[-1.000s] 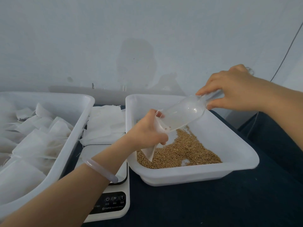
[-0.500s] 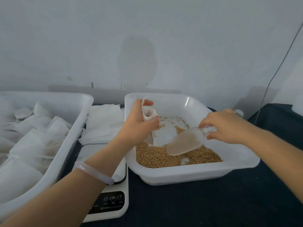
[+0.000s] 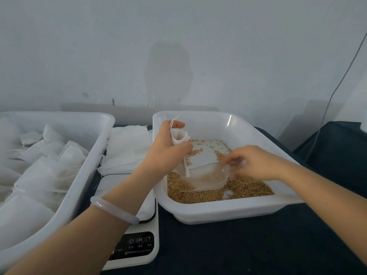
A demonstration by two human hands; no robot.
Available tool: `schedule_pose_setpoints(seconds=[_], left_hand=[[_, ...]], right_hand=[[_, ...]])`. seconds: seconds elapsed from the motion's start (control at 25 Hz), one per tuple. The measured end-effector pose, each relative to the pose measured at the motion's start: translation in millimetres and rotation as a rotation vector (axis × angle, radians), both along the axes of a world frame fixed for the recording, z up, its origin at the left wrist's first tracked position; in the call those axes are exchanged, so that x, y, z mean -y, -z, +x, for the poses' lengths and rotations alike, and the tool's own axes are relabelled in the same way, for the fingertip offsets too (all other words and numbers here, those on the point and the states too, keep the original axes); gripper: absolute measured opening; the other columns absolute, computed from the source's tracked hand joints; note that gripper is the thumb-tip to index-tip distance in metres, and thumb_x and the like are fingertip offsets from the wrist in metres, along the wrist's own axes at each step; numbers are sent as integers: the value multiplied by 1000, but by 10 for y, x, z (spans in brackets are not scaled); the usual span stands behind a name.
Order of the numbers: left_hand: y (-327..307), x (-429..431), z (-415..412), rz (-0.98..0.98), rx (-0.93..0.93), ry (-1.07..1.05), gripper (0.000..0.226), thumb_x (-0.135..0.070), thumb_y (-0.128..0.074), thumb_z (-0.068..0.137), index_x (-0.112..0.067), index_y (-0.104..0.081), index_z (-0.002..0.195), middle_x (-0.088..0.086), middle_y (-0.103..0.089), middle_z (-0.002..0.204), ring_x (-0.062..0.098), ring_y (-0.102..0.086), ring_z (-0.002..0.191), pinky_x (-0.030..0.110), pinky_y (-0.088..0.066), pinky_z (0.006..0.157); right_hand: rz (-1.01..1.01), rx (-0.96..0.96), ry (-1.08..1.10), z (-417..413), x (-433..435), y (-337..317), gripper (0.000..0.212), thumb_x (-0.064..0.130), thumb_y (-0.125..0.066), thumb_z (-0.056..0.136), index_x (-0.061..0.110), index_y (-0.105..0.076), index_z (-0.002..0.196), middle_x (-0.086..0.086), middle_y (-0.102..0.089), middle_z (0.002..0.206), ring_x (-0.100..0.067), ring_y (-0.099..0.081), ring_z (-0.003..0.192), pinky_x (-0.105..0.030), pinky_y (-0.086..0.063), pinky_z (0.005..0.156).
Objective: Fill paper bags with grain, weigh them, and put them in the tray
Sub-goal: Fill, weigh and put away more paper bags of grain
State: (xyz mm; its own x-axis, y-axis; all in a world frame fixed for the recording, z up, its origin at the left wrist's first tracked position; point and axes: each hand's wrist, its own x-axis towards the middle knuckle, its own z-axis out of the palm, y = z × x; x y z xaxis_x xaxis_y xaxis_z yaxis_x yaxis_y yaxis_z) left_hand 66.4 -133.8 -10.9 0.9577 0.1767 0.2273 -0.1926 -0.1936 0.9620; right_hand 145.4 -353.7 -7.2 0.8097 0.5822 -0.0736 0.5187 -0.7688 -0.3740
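Note:
My left hand [image 3: 168, 147] grips a small white paper bag [image 3: 179, 136] by its open mouth, upright over the left side of the grain tray [image 3: 228, 212]. My right hand [image 3: 254, 162] holds the handle of a clear plastic scoop [image 3: 206, 178], whose bowl lies low in the brown grain [image 3: 248, 188], pointing left toward the bag's lower end. The scoop and right hand are blurred. A white scale [image 3: 133, 243] sits under my left forearm, between the two trays.
A large white tray [image 3: 85, 175] at left holds several filled white bags. A stack of flat empty bags [image 3: 127, 149] lies behind the scale. A dark cloth [image 3: 258, 245] covers the table. A grey cable [image 3: 335, 92] hangs down the wall at right.
My right hand brought the scoop down from the bag's mouth into the grain and pushed it left. My left hand lifted the bag slightly and holds it upright.

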Motion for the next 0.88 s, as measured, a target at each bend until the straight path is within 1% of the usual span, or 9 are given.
schedule_pose_setpoints(seconds=[0.08,0.16,0.24,0.44,0.52,0.6,0.72,0.8,0.88], left_hand=[[4,-10,1,31,-10,21,38,-11,-61,83,-32,-45,109,10,-64,95,16,-66,80,24,-47,68],[2,-3,4,77,-35,41,42,-12,-62,82,-32,-43,113,9,-64,97,19,-67,84,26,-50,71],[-4,24,17,138,-63,51,50,-13,-61,82,-30,-37,122,7,-60,97,18,-66,84,20,-51,68],[-20,90,69,299,-162,94,77,-13,-60,84,-22,-13,144,-4,-55,81,8,-58,70,11,-44,58],[-29,91,71,312,-200,101,79,-15,-61,83,-24,-13,145,-1,-60,82,11,-61,75,14,-44,64],[-37,90,66,323,-231,110,78,-16,-62,82,-26,-15,143,0,-64,83,15,-65,82,18,-46,70],[-44,100,59,327,-244,138,76,-14,-63,82,-23,-19,142,3,-67,82,18,-67,83,20,-49,71],[-48,96,57,319,-249,150,75,-13,-63,81,-22,-20,142,4,-68,81,19,-68,84,23,-51,73],[-47,89,57,325,-244,148,75,-13,-63,80,-21,-21,142,5,-69,84,20,-68,85,29,-52,78]], right_hand=[[6,31,14,28,139,-155,42,29,-78,72,37,-62,110,29,-57,101,11,-53,96,-14,-38,83],[20,59,36,47,291,-324,37,28,-79,71,44,-60,98,33,-57,94,19,-51,90,-5,-36,71],[67,82,71,55,421,-486,36,22,-80,70,46,-61,90,32,-59,93,24,-51,85,-1,-37,65],[179,184,89,76,400,-894,39,17,-83,65,47,-64,81,31,-63,86,20,-54,86,-9,-35,81],[133,233,52,57,292,-1004,40,18,-83,64,49,-62,78,34,-62,83,23,-53,83,-8,-34,78],[83,278,23,13,186,-1077,40,20,-83,66,50,-61,78,35,-60,83,20,-54,86,-10,-35,80],[-17,370,3,-79,50,-1157,38,23,-81,68,51,-60,85,31,-57,87,-1,-57,96,-27,-40,94],[-64,426,1,-126,-10,-1199,36,26,-80,69,49,-61,89,30,-55,87,-6,-56,101,-35,-35,102],[-73,454,8,-150,-40,-1231,34,27,-80,70,46,-63,93,29,-55,86,-7,-55,103,-36,-31,105]])
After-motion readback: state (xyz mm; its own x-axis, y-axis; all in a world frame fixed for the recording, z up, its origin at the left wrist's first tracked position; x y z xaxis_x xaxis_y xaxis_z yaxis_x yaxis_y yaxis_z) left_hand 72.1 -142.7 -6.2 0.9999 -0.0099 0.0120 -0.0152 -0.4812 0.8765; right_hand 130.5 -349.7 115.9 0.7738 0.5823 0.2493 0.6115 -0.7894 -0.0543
